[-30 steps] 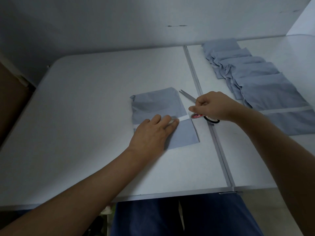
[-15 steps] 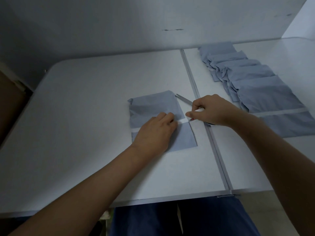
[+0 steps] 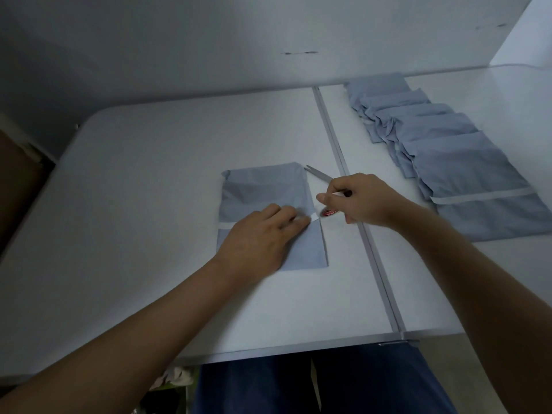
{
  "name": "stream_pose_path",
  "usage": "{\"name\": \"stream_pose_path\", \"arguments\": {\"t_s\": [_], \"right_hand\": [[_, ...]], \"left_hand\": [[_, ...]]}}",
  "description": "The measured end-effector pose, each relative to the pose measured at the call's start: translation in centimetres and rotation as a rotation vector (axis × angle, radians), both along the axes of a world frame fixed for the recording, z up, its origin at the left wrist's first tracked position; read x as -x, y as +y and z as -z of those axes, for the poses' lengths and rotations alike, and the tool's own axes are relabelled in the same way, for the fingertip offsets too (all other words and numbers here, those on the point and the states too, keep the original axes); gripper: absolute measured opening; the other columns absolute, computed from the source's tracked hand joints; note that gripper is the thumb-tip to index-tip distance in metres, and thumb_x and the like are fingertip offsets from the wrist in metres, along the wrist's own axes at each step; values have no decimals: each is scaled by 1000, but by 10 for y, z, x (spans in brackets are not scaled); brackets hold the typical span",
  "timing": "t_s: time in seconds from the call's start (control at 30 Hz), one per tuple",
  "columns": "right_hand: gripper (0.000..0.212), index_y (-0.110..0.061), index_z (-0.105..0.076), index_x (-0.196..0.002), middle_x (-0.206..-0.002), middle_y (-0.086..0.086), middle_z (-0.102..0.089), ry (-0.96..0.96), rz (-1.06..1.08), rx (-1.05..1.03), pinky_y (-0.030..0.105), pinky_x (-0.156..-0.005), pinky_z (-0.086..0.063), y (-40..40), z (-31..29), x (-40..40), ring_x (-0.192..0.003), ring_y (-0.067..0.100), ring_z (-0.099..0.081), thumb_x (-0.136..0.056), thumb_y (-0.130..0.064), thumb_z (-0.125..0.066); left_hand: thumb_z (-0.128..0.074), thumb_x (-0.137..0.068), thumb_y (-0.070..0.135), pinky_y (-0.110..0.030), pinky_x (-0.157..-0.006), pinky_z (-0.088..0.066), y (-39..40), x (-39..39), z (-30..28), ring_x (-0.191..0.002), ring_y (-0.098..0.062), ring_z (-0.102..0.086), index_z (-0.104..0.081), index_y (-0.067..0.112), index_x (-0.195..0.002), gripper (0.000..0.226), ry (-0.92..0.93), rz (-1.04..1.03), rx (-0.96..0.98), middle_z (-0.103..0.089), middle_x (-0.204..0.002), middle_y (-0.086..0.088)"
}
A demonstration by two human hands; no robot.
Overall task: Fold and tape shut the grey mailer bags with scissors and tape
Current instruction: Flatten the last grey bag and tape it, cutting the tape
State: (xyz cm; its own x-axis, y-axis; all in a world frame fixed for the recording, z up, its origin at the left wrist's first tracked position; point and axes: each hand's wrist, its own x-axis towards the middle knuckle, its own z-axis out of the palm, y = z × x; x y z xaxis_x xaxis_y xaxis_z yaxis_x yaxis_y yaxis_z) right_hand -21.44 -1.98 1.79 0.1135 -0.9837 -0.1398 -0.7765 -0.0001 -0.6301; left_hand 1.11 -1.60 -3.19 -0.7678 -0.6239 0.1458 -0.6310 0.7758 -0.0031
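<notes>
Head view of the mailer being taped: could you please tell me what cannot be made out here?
- Scissors: handles hidden by the right hand.
- Tape roll: mostly covered by that hand; label unreadable.
- Tape strip across the grey mailer bag: middle hidden under the left hand.

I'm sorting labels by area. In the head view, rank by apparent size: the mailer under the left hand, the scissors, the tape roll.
1. Mailer, by far largest.
2. Scissors, partly hidden by the right hand.
3. Tape roll, mostly hidden, so unsure.
</notes>
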Motion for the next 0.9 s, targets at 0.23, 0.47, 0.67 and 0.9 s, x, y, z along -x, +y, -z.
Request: {"name": "stream_pose_path", "arguments": {"t_s": [0.23, 0.47, 0.67, 0.9], "right_hand": [[29, -25, -56, -69, -58, -6, -58, -13, 9, -1, 24, -57, -41, 2, 2, 0, -50, 10, -56, -91, -42, -58], [31, -22, -55, -65, -60, -4, -53, 46, 35, 32, 25, -56, -35, 2, 5, 0, -58, 9, -46, -88, -42, -62], [33, -21, -52, -65, -65, -4, -52, 129, 13, 29, 27, -58, -36, 1, 1, 4, -62, 13, -47, -88, -42, -62], [31, -22, -56, -68, -63, -4, -54, 86, 49, 49, 27, -57, -35, 5, 3, 7, -60, 10, -47, -89, -45, -60]], "left_hand": [[-48, -81, 23, -31, -65, -41, 4, 4, -4, -92, -19, -47, -48, 22, -140, 58, -67, -31, 15, -52, -115, 1], [-54, -83, 21, -27, -66, -28, 9, 7, -9, -99, -19, -46, -41, 22, -145, 63, -136, -65, 18, -49, -123, 0], [-51, -89, 24, -26, -71, -26, 10, 11, -13, -111, -18, -40, -25, 25, -151, 67, -154, -79, 8, -38, -135, 1], [-47, -87, 25, -26, -71, -25, 8, 10, -11, -105, -18, -42, -28, 26, -149, 65, -157, -63, 23, -42, -130, 2]]}}
